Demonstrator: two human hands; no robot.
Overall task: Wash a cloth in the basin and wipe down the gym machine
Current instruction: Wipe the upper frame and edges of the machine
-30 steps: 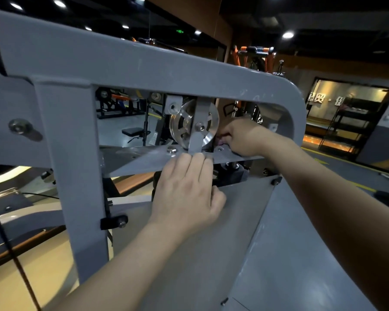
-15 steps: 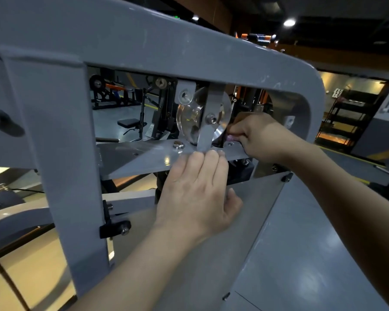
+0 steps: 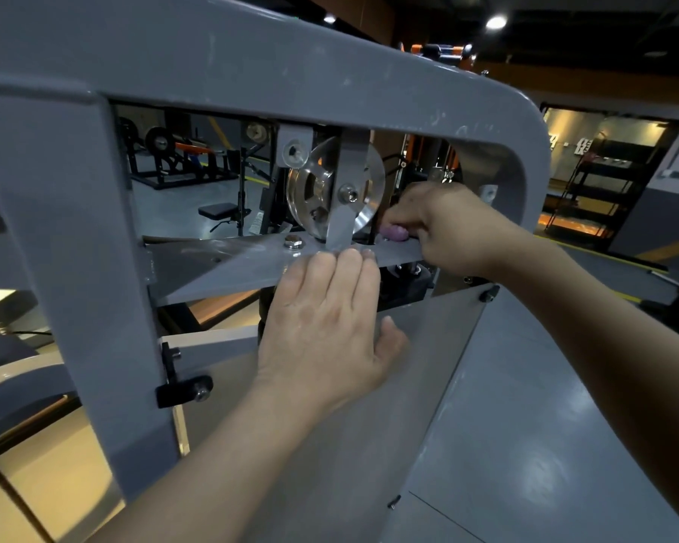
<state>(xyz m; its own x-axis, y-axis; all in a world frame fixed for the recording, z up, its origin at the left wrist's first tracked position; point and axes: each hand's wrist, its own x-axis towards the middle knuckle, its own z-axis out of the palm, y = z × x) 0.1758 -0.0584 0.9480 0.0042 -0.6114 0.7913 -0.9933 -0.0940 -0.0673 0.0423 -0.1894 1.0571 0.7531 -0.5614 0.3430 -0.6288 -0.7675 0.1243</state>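
Grey painted steel frame of the gym machine (image 3: 275, 60) fills the view; inside its opening a flat grey metal crossplate (image 3: 212, 264) carries a polished silver pulley wheel (image 3: 336, 192) held by a grey bracket strap. Right hand (image 3: 447, 229) reaches in past the frame's curved corner, fingers curled and pinching a small bunched purple cloth (image 3: 393, 232) down onto the crossplate just right of the pulley; most of the cloth is hidden under the hand. Left hand (image 3: 326, 327) lies spread flat, fingers straight and together, tips touching the near edge of the crossplate below the pulley, thumb out to the side; it holds nothing and seems to serve as a brace.

Judged step: wiping the crossplate around the pulley base; basin not in view.

Notes for doing it well: keep the left hand steady on the plate edge; work the cloth in short strokes along the plate, around the hex bolt (image 3: 293, 241) and the bracket foot; keep fingertips clear of the pulley groove, a likely pinch point; unfold the cloth to a fresh face if it bunches too tightly.
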